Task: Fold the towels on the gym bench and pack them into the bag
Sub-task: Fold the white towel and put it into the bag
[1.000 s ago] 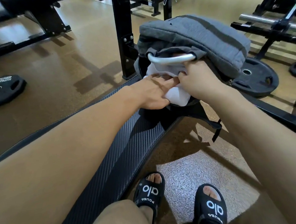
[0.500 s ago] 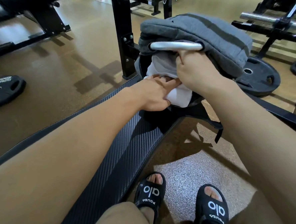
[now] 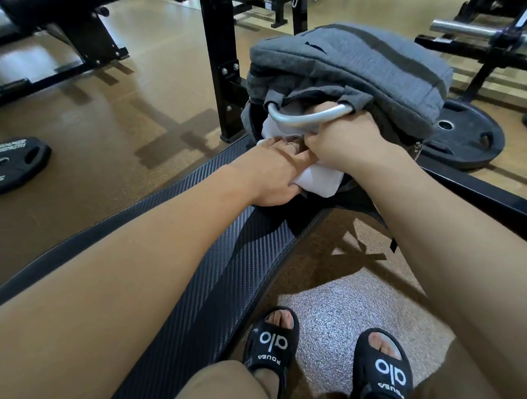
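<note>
My bag (image 3: 355,61) sat at the far end of the bench (image 3: 198,265), its mouth facing me, with bare padded bench running back toward me between my arms. Open floor (image 3: 128,121) lay off the left edge, where a weight plate (image 3: 4,165) rested well apart; another plate (image 3: 465,137) lay just behind the bag. The bag was soft grey woven fabric, slumped, with a curved metal handle (image 3: 306,118). The white folded towel (image 3: 316,177) lay half inside the mouth, smooth and rounded, its long axis running into the bag. My left hand (image 3: 273,174) gripped the towel's near end from the side. My right hand (image 3: 348,144) was curled at the bag's opening, against the towel; what exactly it pinched I could not tell.
</note>
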`<move>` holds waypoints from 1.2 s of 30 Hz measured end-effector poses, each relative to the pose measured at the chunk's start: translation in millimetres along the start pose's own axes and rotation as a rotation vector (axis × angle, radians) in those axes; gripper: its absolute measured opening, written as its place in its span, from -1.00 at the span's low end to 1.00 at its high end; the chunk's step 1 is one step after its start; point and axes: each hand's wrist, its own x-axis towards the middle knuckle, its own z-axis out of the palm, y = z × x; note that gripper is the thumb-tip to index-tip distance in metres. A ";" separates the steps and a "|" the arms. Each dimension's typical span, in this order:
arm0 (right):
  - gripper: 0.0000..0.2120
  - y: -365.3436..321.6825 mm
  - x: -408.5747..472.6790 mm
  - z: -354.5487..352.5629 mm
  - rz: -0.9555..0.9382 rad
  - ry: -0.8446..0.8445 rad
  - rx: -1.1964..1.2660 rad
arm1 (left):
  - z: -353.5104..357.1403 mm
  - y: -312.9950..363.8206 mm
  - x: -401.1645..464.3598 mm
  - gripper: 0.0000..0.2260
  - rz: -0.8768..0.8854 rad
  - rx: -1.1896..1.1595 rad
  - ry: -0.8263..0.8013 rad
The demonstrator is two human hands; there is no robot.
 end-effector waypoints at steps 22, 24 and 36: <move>-0.80 -8.7 0.5 -3.8 0.116 0.076 0.081 | 15.2 -14.7 0.5 -0.37 -0.022 -0.089 -0.047; -0.92 -9.7 -2.1 0.0 -0.007 0.149 0.043 | 10.2 -12.2 -2.2 -0.40 -0.019 -0.134 -0.037; -0.71 -6.2 -7.6 -6.1 0.006 -0.212 0.062 | -5.3 -15.1 -13.4 -0.54 -0.012 -0.070 -0.047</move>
